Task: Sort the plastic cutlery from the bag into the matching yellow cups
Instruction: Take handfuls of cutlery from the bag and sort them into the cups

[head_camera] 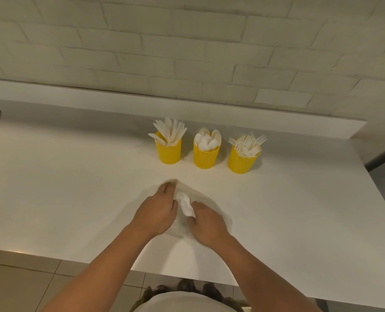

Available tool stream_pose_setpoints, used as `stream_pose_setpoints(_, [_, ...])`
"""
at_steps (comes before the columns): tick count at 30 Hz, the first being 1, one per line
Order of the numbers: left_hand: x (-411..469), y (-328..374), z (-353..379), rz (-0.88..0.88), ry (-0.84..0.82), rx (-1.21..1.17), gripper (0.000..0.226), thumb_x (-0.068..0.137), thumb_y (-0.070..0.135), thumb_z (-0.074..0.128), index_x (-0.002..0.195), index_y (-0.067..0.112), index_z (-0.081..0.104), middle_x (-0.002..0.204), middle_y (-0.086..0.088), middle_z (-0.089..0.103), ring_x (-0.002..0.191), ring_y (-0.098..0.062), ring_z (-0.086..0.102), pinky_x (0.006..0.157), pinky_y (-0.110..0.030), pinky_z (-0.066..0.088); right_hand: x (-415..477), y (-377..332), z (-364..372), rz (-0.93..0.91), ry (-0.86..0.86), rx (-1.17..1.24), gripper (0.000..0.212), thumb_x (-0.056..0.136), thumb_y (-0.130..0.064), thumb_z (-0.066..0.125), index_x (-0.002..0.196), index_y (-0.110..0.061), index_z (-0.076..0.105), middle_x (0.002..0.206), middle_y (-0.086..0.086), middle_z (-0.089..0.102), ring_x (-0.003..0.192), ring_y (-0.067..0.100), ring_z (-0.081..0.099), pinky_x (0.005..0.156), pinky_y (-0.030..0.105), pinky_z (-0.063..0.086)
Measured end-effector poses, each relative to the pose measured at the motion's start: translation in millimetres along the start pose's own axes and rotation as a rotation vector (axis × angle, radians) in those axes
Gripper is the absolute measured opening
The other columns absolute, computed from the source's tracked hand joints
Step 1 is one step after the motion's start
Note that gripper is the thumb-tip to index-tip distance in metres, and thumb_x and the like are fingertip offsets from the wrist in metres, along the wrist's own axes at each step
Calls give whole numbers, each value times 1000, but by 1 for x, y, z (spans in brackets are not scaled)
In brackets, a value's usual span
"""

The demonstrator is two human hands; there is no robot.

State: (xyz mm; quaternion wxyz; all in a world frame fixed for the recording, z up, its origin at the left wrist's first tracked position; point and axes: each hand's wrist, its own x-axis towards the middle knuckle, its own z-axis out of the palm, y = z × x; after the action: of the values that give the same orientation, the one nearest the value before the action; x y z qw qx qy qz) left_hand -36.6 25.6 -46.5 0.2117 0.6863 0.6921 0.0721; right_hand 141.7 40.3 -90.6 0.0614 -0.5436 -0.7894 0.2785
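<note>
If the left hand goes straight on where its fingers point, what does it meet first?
First the raised corner of the clear bag, right at the fingertips of the left hand. Beyond it, probably the knife cup or the gap beside the spoon cup; depth is unclear.

Three yellow perforated cups stand upright in a row toward the back of the counter (pixel 74 188), close together but not touching. The left cup (pixel 168 154) holds white plastic knives (pixel 171 131), the middle cup (pixel 206 158) holds white spoons (pixel 207 140), and the right cup (pixel 241 163) holds white forks (pixel 249 144), all standing heads up and fanned above the rims. The clear plastic bag (pixel 199 193) lies mostly flat in front of the cups, gripped by the left hand (pixel 157 212) and right hand (pixel 207 224), with a bunched white part (pixel 185 206) between them; whether cutlery remains inside cannot be told.
</note>
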Motion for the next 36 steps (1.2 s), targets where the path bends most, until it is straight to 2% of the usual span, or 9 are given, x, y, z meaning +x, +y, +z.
stream_pose_setpoints(4, [9,-2,-2,-19,-7,-18,54,105,21,35,159,17,29,169,1,26,135,-33,55,101,-46,50,-16,13,0,-149,-68,210,6,103,-24,44,107,-23,48,97,-3,57,83,15,56,75,33,49])
stream_pose_setpoints(9, [12,-5,1,-66,-74,55,59,105,20,32,163,26,21,169,0,26,127,-35,60,95,-45,54,-29,22,0,-244,64,343,8,106,-23,45,109,-24,51,102,-6,58,90,9,55,79,23,46])
stream_pose_setpoints(14, [10,-1,6,-61,-136,182,61,104,28,35,162,38,17,166,2,32,111,-36,67,84,-41,55,-25,13,-15,34,231,787,15,106,-32,49,113,-25,60,97,0,74,87,17,71,82,40,59])
stream_pose_setpoints(19, [3,0,14,-49,-247,317,74,97,44,53,160,46,15,168,3,22,115,-31,67,82,-37,54,-9,3,-45,122,409,933,11,108,-25,47,106,-20,57,76,5,69,63,18,65,62,34,56])
stream_pose_setpoints(25, [0,10,-3,-44,-69,277,70,93,32,59,157,38,31,155,6,41,104,-27,69,75,-36,57,1,-3,-78,138,285,974,9,107,-27,49,113,-24,55,68,5,47,41,21,44,43,28,41])
stream_pose_setpoints(27, [0,20,-15,-32,77,104,53,94,33,58,146,38,49,137,11,57,90,-17,69,79,-35,57,1,-5,-82,164,264,1034,4,105,-26,52,104,-23,55,69,5,44,44,19,37,44,29,36])
stream_pose_setpoints(30, [1,44,-32,-79,232,-431,25,92,41,67,116,37,66,102,18,70,68,-6,66,75,-33,58,-1,-11,-87,217,216,1128,5,101,-21,52,97,-21,53,63,-1,39,47,16,30,46,28,28])
stream_pose_setpoints(33, [5,70,-40,-129,100,-843,36,87,53,74,118,36,66,104,15,70,80,-7,71,62,-26,57,-2,-20,-90,250,169,1098,6,98,-18,47,93,-21,49,61,-5,41,45,12,31,44,25,26])
stream_pose_setpoints(36, [12,83,-34,-160,-23,-1022,36,87,52,75,116,30,72,103,6,74,85,-5,72,64,-24,57,-3,-27,-89,231,160,875,3,99,-20,50,101,-20,47,67,-9,52,45,3,43,40,22,33])
